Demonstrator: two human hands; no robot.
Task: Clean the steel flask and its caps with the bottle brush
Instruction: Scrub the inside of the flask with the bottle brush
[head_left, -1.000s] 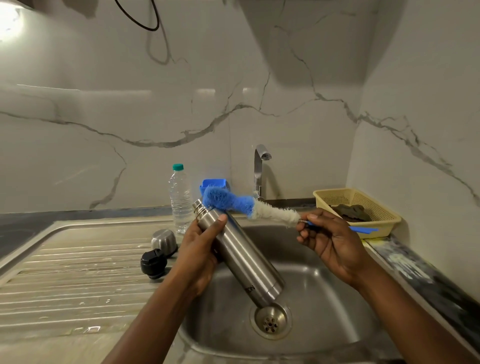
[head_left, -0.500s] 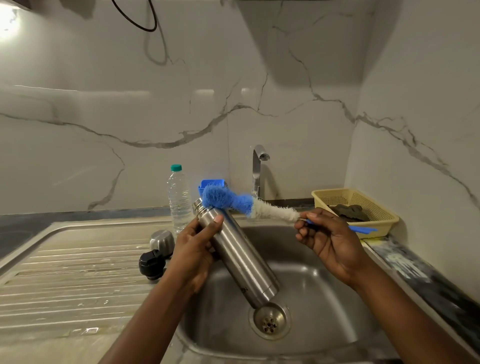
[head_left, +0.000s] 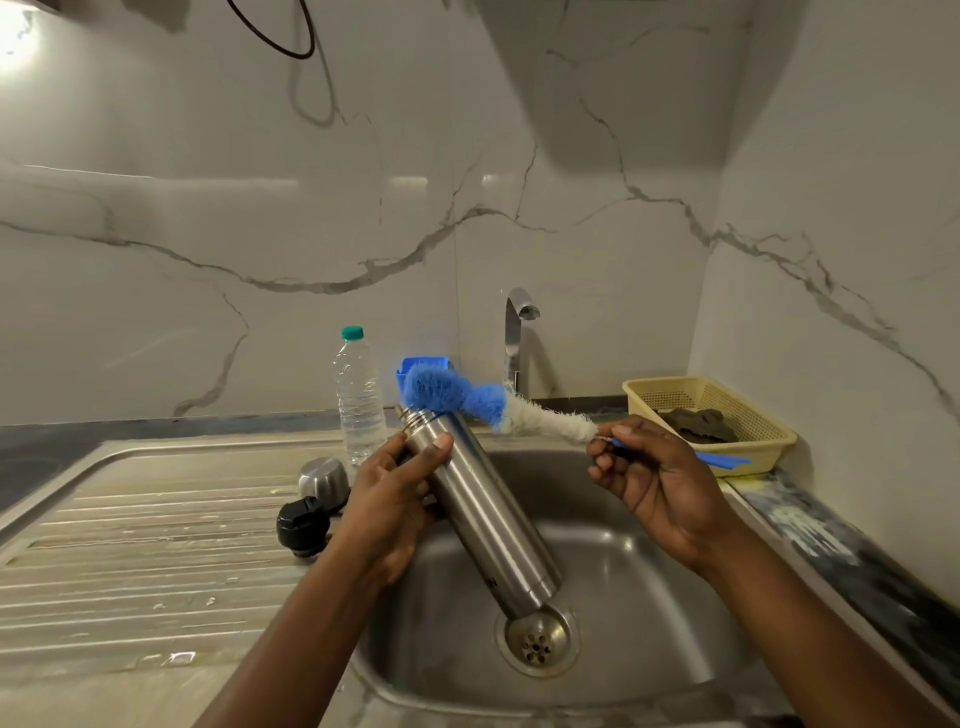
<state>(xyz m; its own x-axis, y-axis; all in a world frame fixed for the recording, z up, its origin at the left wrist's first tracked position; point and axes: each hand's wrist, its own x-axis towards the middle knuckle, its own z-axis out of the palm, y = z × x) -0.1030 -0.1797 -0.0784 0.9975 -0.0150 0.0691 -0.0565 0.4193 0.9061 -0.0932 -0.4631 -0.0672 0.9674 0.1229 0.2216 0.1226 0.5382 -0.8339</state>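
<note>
Stainless steel dominates: the sink (head_left: 649, 597) lies below both hands, its drain (head_left: 537, 642) just under the flask's base. Next in size, the steel flask (head_left: 493, 519) slants over the basin, open threaded mouth up beside the left fingertips, base down by the drain; whether it touches the basin floor I cannot tell. I judge it rigid, smooth and probably slippery when wet, and light if empty, so the upper body just below the neck is the sound place to grip.

The bottle brush (head_left: 483, 402) runs from the right fingers to the flask's mouth, its blue bristle head at the rim and seemingly touching it, not yet inside. The bristles look soft and the thin stem likely bends, so holding close to the bristles gives most control.

Smaller, the 2 caps sit on the draining board (head_left: 130, 545) just beyond the left knuckles: a steel cap (head_left: 322, 475) and a black cap (head_left: 301, 525), close together, both untouched.

The left hand (head_left: 389, 499) wraps the flask's upper part, thumb across the front, fingers curled behind. The right hand (head_left: 660, 483), palm turned up, pinches the stem where the white bristles end, the other fingers loosely curled round the blue handle, whose end sticks out past the hand.
</note>
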